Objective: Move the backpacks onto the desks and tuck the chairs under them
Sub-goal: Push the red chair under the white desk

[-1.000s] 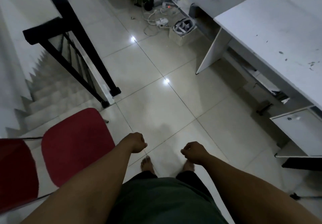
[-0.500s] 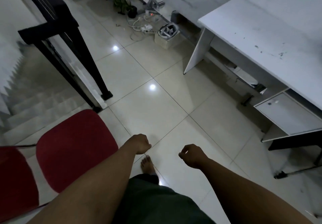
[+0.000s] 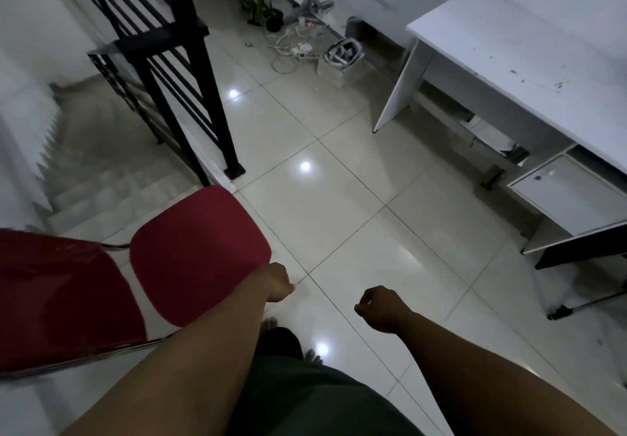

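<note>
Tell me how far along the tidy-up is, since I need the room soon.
Nothing looks finished. The red chair stands out on the floor by the stair railing, well apart from the white desk, whose top is bare. The left hand and right hand are curled and hold nothing. Left: tuck the chair under. No backpack is in view.

Floor [image 3: 339,218] at centre: glossy smooth tile, light spots mirrored. Chair [image 3: 200,252] at 8 o'clock: red matt cloth-like seat, shiny metal tube frame seen. Desk [image 3: 529,62] at 2 o'clock: white smooth laminate-like top, scuffed with dark marks. Railing [image 3: 190,72] at 11 o'clock: black painted metal, dull sheen.
</note>
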